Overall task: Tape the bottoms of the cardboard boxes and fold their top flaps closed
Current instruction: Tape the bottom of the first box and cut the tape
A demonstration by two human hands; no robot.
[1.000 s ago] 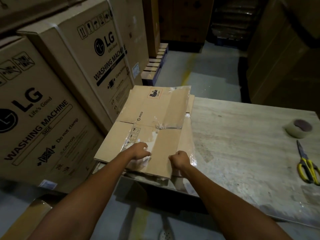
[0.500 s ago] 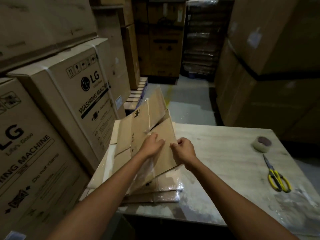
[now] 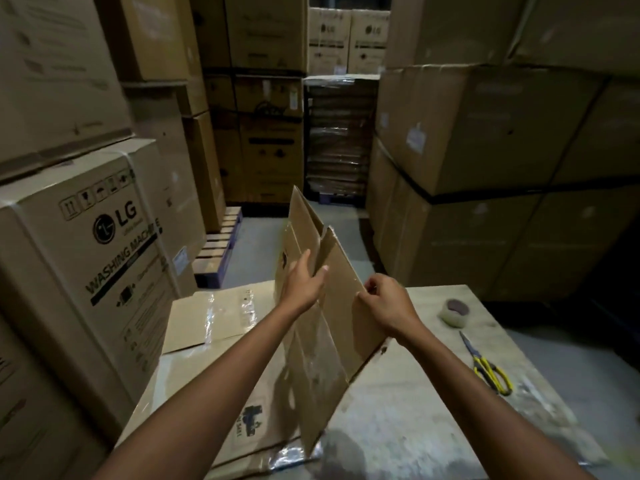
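Observation:
A flattened brown cardboard box point(image 3: 341, 306) stands tilted upright over the table's left side, lifted off a stack of flat boxes point(image 3: 207, 317). My left hand point(image 3: 304, 284) holds its left panel, thumb in front and fingers behind. My right hand point(image 3: 384, 304) pinches the right panel's edge. A roll of tape point(image 3: 454, 311) sits at the table's far right. Yellow-handled scissors point(image 3: 488, 365) lie nearer along the right edge.
The pale wooden table point(image 3: 433, 410) has old tape scraps on it. Large LG washing machine cartons point(image 3: 93, 258) stand close on the left. More stacked cartons point(image 3: 485, 140) rise on the right. A pallet point(image 3: 218, 247) and a floor aisle lie behind.
Both hands have raised the top flat box from the stack until it stands nearly upright, and its panels are parting. My view has tilted upward.

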